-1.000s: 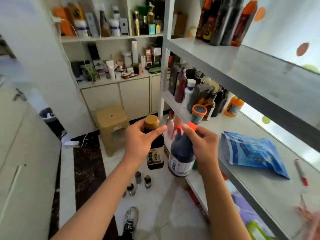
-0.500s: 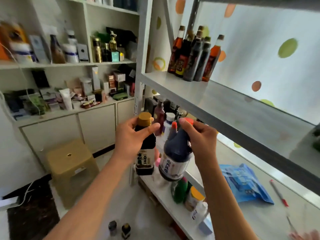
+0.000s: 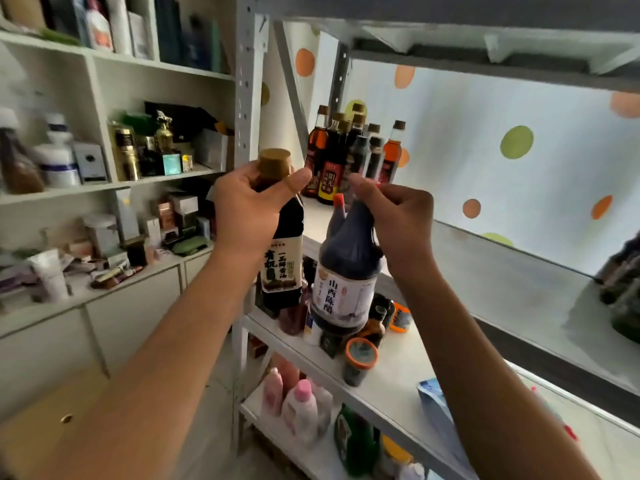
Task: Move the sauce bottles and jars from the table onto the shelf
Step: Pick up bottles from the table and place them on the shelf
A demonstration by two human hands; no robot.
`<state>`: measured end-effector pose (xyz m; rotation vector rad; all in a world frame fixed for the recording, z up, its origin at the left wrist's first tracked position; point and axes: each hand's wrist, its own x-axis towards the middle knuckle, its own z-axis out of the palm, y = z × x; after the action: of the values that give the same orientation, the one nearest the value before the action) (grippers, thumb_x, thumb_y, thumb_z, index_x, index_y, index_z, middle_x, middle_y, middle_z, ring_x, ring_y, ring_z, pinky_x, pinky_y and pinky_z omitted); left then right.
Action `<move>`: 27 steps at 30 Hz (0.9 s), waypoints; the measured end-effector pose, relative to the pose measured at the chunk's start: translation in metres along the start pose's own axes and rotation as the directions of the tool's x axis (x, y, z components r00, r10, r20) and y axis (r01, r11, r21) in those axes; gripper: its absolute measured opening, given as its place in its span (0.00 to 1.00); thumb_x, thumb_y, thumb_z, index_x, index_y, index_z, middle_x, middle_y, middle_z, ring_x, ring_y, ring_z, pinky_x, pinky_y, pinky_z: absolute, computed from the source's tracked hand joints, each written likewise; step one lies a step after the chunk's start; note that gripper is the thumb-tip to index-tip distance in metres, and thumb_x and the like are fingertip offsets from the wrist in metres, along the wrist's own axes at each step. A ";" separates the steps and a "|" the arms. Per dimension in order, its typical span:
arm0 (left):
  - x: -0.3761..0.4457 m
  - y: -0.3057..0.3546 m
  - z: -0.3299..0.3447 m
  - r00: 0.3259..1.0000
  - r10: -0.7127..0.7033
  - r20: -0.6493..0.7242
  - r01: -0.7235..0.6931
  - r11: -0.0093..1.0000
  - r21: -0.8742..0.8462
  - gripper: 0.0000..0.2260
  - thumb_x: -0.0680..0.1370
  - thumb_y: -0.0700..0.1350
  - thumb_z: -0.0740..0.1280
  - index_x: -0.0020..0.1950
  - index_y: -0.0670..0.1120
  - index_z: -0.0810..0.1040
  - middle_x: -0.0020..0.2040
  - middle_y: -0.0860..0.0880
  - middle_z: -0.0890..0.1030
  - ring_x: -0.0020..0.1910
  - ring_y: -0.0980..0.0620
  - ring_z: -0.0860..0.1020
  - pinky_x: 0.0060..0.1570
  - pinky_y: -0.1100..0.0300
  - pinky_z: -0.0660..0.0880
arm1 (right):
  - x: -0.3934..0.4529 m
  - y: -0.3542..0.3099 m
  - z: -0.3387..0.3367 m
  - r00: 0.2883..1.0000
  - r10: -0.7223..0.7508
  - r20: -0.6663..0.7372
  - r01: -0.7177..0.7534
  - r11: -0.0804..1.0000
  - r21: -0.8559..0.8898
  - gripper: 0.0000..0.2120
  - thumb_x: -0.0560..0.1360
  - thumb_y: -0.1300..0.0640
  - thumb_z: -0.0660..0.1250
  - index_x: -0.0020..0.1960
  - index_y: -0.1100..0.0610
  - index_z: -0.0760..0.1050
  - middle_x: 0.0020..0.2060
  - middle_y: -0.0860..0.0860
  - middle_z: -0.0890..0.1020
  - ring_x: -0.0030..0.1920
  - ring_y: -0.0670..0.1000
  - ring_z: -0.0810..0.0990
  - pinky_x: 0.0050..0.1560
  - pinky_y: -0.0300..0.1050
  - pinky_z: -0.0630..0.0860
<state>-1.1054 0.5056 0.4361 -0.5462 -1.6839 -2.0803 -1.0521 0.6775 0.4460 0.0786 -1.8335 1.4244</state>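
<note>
The carry-to-shelf step: the left hand (image 3: 247,211) grips the soy sauce bottle (image 3: 282,252) by its neck, the right hand (image 3: 398,216) grips the vinegar bottle (image 3: 346,271) (both airborne); next, clear the shelf (image 3: 502,271) edge and set the 2 down upright

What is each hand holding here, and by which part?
The left hand grips the brown-capped soy sauce bottle by its neck. The right hand grips the red-capped vinegar bottle by its neck.
</note>
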 end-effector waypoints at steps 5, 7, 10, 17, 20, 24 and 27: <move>0.050 -0.011 0.022 0.998 0.033 -0.052 -0.033 0.999 0.001 0.11 0.62 0.60 0.79 0.41 0.60 0.83 0.44 0.55 0.85 0.47 0.54 0.83 0.54 0.46 0.79 | 0.062 0.009 0.005 0.999 -0.036 -0.006 0.036 0.997 -0.061 0.19 0.71 0.47 0.76 0.30 0.59 0.81 0.21 0.44 0.76 0.24 0.42 0.74 0.28 0.34 0.71; 0.069 -0.017 0.031 0.999 0.029 -0.040 -0.029 1.000 0.011 0.12 0.63 0.60 0.79 0.41 0.59 0.83 0.44 0.56 0.85 0.48 0.55 0.83 0.56 0.47 0.78 | 0.088 0.015 0.010 0.998 -0.062 -0.005 0.061 0.994 -0.091 0.19 0.71 0.46 0.76 0.31 0.60 0.81 0.22 0.47 0.78 0.26 0.44 0.76 0.29 0.36 0.72; 0.104 -0.034 0.050 0.999 0.027 -0.044 -0.026 0.999 0.019 0.12 0.64 0.57 0.79 0.43 0.56 0.83 0.44 0.57 0.85 0.47 0.57 0.83 0.55 0.51 0.78 | 0.131 0.032 0.015 0.996 -0.093 -0.010 0.091 0.986 -0.140 0.20 0.70 0.42 0.75 0.31 0.59 0.82 0.26 0.52 0.82 0.29 0.49 0.81 0.33 0.43 0.76; 0.179 -0.083 0.097 0.995 0.038 -0.091 -0.035 0.999 0.036 0.10 0.67 0.53 0.79 0.44 0.53 0.83 0.41 0.58 0.85 0.40 0.60 0.83 0.43 0.61 0.78 | 0.204 0.078 0.024 0.995 -0.094 -0.012 0.091 0.985 -0.144 0.23 0.72 0.41 0.73 0.29 0.58 0.80 0.22 0.47 0.78 0.25 0.43 0.77 0.27 0.33 0.71; 0.210 -0.108 0.108 0.989 0.072 -0.127 -0.055 0.990 0.132 0.11 0.67 0.57 0.78 0.45 0.56 0.82 0.40 0.62 0.84 0.41 0.62 0.82 0.42 0.63 0.77 | 0.232 0.097 0.030 0.996 -0.090 -0.004 0.088 0.981 -0.175 0.23 0.73 0.41 0.73 0.33 0.60 0.81 0.25 0.52 0.80 0.26 0.46 0.78 0.28 0.33 0.71; 0.241 -0.134 0.116 0.986 0.161 -0.051 -0.145 0.962 0.231 0.07 0.70 0.53 0.77 0.43 0.60 0.80 0.40 0.68 0.81 0.43 0.67 0.80 0.43 0.68 0.78 | 0.255 0.117 0.036 0.998 -0.065 -0.021 0.060 0.982 -0.178 0.22 0.73 0.42 0.74 0.28 0.56 0.78 0.23 0.50 0.79 0.23 0.41 0.74 0.24 0.29 0.67; 0.261 -0.152 0.118 0.985 0.164 -0.051 -0.145 0.952 0.268 0.09 0.71 0.50 0.77 0.43 0.61 0.78 0.39 0.70 0.81 0.44 0.70 0.79 0.44 0.71 0.77 | 0.264 0.130 0.046 0.997 -0.063 -0.040 0.053 0.973 -0.223 0.23 0.73 0.41 0.73 0.29 0.57 0.77 0.22 0.49 0.78 0.22 0.41 0.73 0.23 0.30 0.66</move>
<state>-1.4016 0.6319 0.4749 -0.4931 -1.7784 -1.7116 -1.3205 0.7927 0.5025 -0.0141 -1.9229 1.1643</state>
